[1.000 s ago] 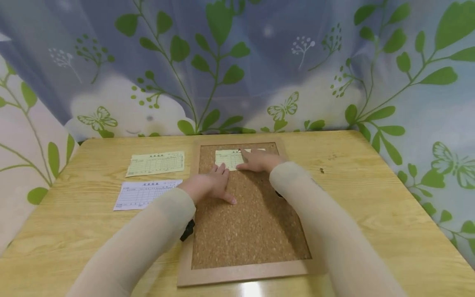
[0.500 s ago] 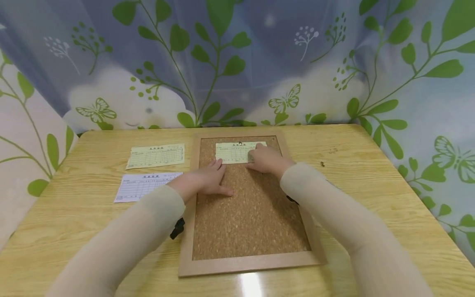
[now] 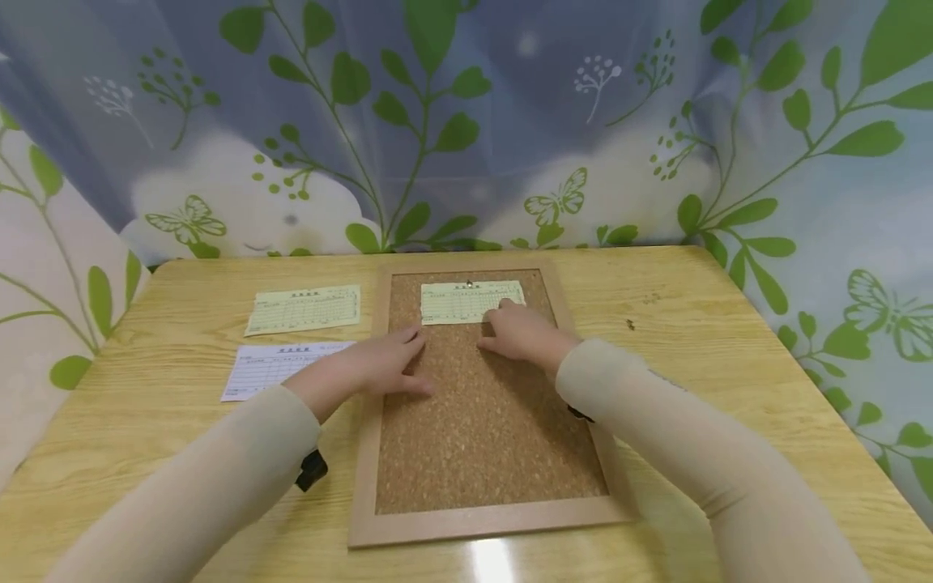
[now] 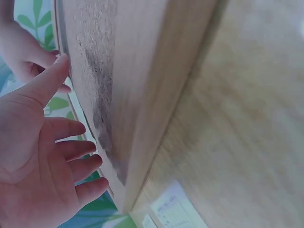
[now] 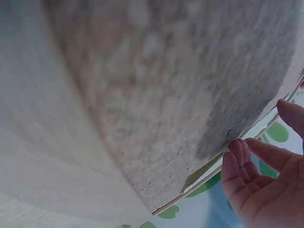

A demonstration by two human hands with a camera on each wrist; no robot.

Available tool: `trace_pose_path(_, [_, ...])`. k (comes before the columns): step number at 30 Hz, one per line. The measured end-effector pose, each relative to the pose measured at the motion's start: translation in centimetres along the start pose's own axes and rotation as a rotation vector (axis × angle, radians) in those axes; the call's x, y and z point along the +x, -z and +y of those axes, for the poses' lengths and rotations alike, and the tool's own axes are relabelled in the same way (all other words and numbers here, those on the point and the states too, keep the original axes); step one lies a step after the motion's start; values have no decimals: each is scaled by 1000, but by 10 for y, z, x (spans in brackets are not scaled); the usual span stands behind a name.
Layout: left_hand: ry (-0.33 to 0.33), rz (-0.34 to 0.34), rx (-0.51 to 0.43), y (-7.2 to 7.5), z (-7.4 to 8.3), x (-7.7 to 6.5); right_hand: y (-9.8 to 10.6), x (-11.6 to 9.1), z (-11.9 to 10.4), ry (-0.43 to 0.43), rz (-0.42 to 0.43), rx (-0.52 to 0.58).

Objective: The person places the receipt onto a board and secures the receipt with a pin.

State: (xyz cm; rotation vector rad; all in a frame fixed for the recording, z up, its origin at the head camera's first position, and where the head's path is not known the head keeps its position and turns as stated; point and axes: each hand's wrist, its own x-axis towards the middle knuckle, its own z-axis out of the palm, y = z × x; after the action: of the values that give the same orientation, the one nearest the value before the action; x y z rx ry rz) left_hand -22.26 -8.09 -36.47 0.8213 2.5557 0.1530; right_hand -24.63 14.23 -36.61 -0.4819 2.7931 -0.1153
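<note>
A pale green printed form slip (image 3: 453, 303) lies on the upper part of a wood-framed cork board (image 3: 466, 437). A small dark pin-like spot (image 3: 469, 284) shows at its top edge. My right hand (image 3: 521, 330) rests at the slip's lower right corner, fingertips partly bent; the right wrist view shows the fingers (image 5: 266, 154) at the slip, thumb apart. My left hand (image 3: 382, 364) hovers over the board's left side, left of and below the slip, its fingers (image 4: 78, 168) spread with nothing between them.
On the table (image 3: 168, 453), left of the board, lie another pale green slip (image 3: 304, 310) and a white slip (image 3: 251, 374), partly behind the left hand. Small dark bits (image 3: 630, 325) lie to the right. A leaf-patterned curtain (image 3: 510, 146) hangs behind the table.
My right hand has drawn back from the slip's top middle to its lower right corner, uncovering the pin-like spot. My left hand has moved left, away from the slip's lower left corner.
</note>
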Motion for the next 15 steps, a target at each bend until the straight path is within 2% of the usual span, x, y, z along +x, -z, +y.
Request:
trace_pose_path(3, [4, 28, -21, -1, -5, -12, 0, -2, -4, -1, 2, 24])
trace_pose_path(10, [-39, 105, -53, -6, -16, -36, -3, -7, -9, 31, 4, 50])
trace_pose_path(15, [-17, 131, -62, -10, -29, -50, -4, -4, -17, 34, -5, 56])
